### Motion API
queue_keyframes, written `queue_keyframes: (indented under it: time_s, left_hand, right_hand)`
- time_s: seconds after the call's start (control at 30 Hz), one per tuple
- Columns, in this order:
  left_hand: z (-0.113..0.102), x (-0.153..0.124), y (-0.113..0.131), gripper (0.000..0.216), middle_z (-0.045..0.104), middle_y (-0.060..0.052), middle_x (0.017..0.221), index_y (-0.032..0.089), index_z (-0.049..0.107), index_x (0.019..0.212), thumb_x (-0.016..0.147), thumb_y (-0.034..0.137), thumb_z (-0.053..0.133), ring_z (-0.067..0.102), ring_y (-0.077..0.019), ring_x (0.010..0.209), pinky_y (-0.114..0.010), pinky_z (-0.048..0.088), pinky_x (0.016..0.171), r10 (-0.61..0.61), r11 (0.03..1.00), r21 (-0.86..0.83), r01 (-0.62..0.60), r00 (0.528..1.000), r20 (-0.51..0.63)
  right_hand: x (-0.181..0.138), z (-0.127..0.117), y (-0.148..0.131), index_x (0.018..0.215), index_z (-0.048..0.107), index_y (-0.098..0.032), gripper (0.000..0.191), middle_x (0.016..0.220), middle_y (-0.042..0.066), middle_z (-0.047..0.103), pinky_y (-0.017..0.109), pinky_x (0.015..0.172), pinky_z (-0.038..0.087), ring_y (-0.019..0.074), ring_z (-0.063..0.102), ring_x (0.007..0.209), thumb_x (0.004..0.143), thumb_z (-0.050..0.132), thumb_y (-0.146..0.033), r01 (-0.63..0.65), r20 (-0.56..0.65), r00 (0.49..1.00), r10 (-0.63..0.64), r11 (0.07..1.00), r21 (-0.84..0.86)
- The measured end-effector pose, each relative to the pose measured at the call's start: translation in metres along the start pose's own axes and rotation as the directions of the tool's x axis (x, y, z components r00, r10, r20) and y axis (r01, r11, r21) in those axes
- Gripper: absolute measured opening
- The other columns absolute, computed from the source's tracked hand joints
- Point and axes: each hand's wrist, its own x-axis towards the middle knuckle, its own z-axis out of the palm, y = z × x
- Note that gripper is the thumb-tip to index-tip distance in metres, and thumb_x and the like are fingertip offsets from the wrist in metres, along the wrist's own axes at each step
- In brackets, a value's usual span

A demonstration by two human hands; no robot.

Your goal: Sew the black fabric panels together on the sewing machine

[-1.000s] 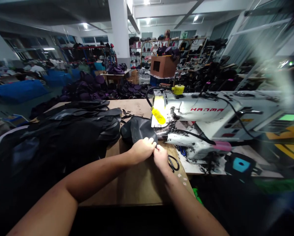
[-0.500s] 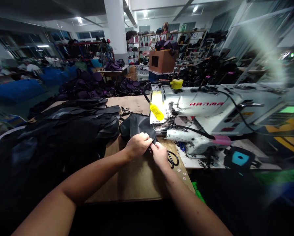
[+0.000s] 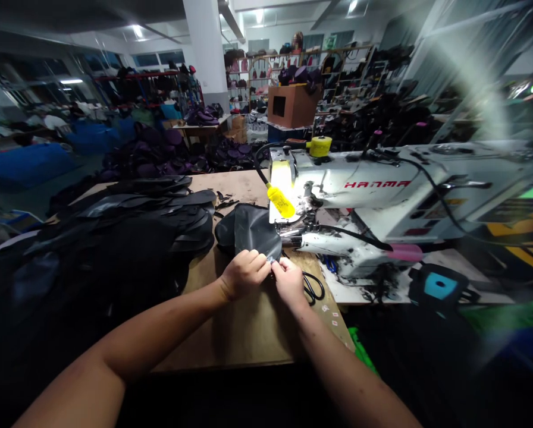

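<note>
A black fabric piece (image 3: 257, 229) lies at the head of a white sewing machine (image 3: 338, 178), its far right part close to the needle area. My left hand (image 3: 246, 272) is closed on the near edge of this fabric. Right beside it, my right hand (image 3: 289, 282) pinches the same edge between thumb and fingers. A small shiny spot shows on the fabric between the two hands. Black-handled scissors (image 3: 313, 288) lie on the wooden table (image 3: 248, 333), just right of my right hand; their blades are hidden.
A large heap of black cut pieces (image 3: 128, 238) covers the table's left side. A yellow lamp (image 3: 281, 202) shines at the needle. Farther back are a cardboard box (image 3: 293, 107), purple bags (image 3: 159, 142) and loaded shelves (image 3: 257, 74). Small paper bits lie near the right edge.
My left hand has shifted slightly left and down, and its knuckles have turned. A small gap has opened between the hands, with a shiny bit of the edge showing. The view has tilted slightly.
</note>
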Motion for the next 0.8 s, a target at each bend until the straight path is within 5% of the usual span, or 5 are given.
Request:
queue_keyframes:
  time_s: [0.2, 0.37, 0.63, 0.8]
  left_hand:
    - [0.004, -0.008, 0.003, 0.032, 0.059, -0.005, 0.077, 0.019, 0.068, 0.089, 0.104, 0.018, 0.04, 0.05, -0.0179, 0.072, -0.035, 0.03, 0.061, -0.027, 0.999, 0.031, 0.029, 0.998, -0.052]
    - [-0.01, 0.01, 0.008, 0.029, 0.064, -0.01, 0.098, 0.016, 0.064, 0.12, 0.104, 0.023, 0.041, 0.055, -0.022, 0.084, -0.035, 0.039, 0.065, -0.141, 0.988, 0.077, 0.137, 0.989, 0.055]
    - [-0.029, 0.035, 0.0, 0.021, 0.062, -0.011, 0.092, 0.011, 0.064, 0.097, 0.099, 0.013, 0.044, 0.057, -0.023, 0.083, -0.035, 0.047, 0.071, 0.066, 0.996, -0.068, -0.048, 0.958, 0.279]
    - [-0.03, 0.038, 0.002, 0.024, 0.064, -0.009, 0.097, 0.012, 0.065, 0.107, 0.103, 0.018, 0.042, 0.06, -0.0219, 0.082, -0.034, 0.049, 0.07, 0.022, 0.995, -0.102, 0.009, 0.953, 0.303]
  right_hand:
    - [-0.001, 0.002, 0.001, 0.061, 0.044, -0.022, 0.036, 0.058, -0.005, 0.039, 0.027, 0.055, 0.029, 0.0127, 0.036, 0.059, 0.083, 0.057, -0.048, -0.02, -0.001, 1.0, 0.02, 1.0, 0.021]
    - [-0.002, 0.003, -0.003, 0.062, 0.046, -0.022, 0.036, 0.058, -0.004, 0.043, 0.027, 0.056, 0.031, 0.0133, 0.039, 0.059, 0.085, 0.056, -0.047, -0.014, -0.027, 1.0, 0.015, 1.0, 0.014]
    - [-0.002, -0.001, -0.003, 0.06, 0.043, -0.022, 0.036, 0.056, -0.004, 0.041, 0.028, 0.057, 0.028, 0.0132, 0.036, 0.059, 0.088, 0.052, -0.044, -0.013, -0.056, 0.998, 0.006, 0.99, -0.14]
    - [-0.002, -0.001, 0.003, 0.067, 0.056, -0.02, 0.034, 0.06, -0.001, 0.053, 0.028, 0.06, 0.034, 0.0152, 0.043, 0.062, 0.088, 0.049, -0.045, 0.012, -0.024, 1.0, -0.015, 0.995, -0.104]
